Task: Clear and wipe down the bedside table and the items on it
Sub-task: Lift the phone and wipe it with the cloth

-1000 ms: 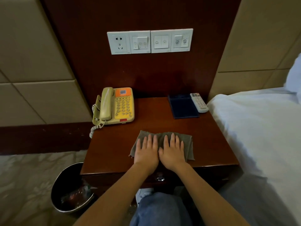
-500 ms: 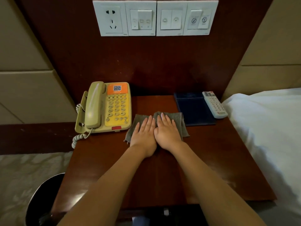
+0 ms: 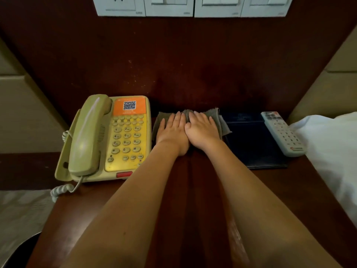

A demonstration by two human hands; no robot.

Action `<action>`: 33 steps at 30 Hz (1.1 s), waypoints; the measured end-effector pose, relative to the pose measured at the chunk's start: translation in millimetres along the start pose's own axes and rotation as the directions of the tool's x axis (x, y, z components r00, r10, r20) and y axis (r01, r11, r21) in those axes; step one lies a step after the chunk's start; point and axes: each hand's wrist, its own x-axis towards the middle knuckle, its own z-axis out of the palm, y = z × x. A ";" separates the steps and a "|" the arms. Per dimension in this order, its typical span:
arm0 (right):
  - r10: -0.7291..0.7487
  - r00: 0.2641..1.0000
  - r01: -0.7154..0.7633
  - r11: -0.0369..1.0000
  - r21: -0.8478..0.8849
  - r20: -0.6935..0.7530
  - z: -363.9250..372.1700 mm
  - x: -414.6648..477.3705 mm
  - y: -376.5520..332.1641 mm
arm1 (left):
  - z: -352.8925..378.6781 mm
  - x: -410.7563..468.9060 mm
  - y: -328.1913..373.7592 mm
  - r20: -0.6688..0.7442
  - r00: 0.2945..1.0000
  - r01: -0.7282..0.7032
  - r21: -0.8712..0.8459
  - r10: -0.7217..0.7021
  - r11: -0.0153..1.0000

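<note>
Bedside worktop (image 3: 193, 190) is mid-wipe, not cleared: telephone (image 3: 108, 138), dark folder (image 3: 251, 144) and remote (image 3: 283, 133) remain unwiped, I judge. Left hand (image 3: 172, 132) and right hand (image 3: 202, 130), grip released, press grey cloth (image 3: 212, 115) flat at the back edge.

Cloth (image 3: 212, 115) between telephone (image 3: 108, 138) and folder (image 3: 251, 140)

The counter (image 3: 185, 190) is dark polished wood with a soft sheen. The cloth (image 3: 211, 115) looks matt and nubby (like terry); the phone (image 3: 108, 138) is glossy, smooth plastic.
</note>
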 end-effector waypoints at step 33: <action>0.087 0.978 -0.085 0.996 -0.016 0.188 41.2 -277.1 -29.7 | 45.2 -272.5 25.5 0.129 0.991 0.041 -0.089 -0.029 0.995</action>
